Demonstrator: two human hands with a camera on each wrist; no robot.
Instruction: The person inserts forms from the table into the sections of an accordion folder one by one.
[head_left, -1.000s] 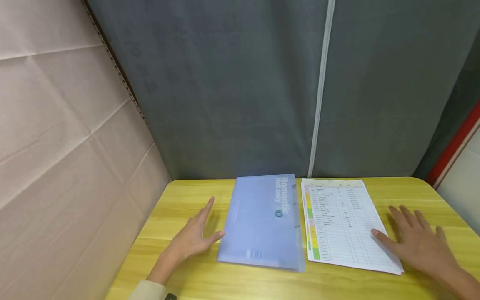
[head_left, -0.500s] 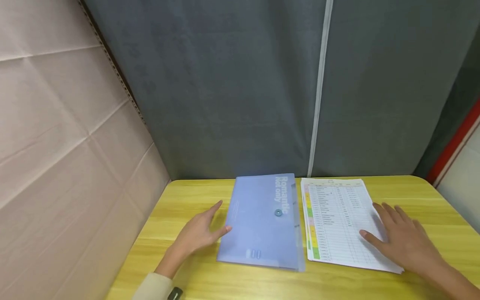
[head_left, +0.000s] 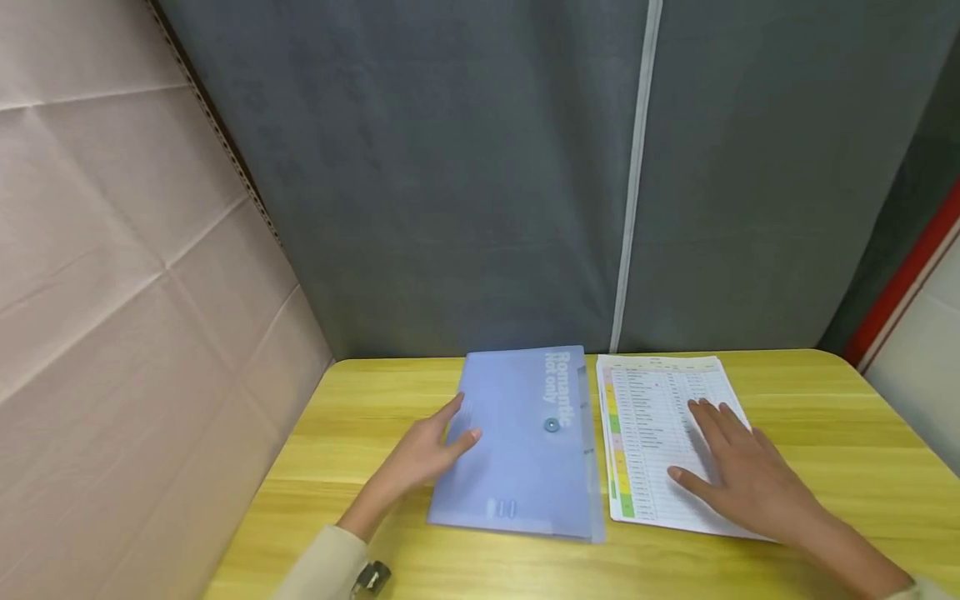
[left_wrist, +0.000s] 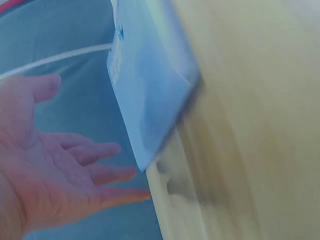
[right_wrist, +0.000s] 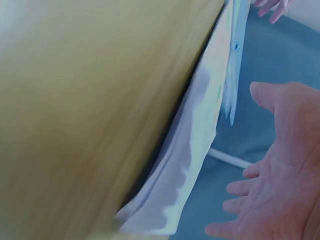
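Grey fabric panels stood behind a yellow wooden table [head_left: 825, 433], where a translucent blue folder [head_left: 525, 458] lay flat beside a stack of printed sheets [head_left: 652, 417]. Left hand [head_left: 427, 454], fingers relaxed and spread, hovered at the folder's left edge. Right hand [head_left: 742, 475], fingers straight, was over the sheets; contact could not be told

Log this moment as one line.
left hand: open, over folder edge | right hand: open, over papers | both on table
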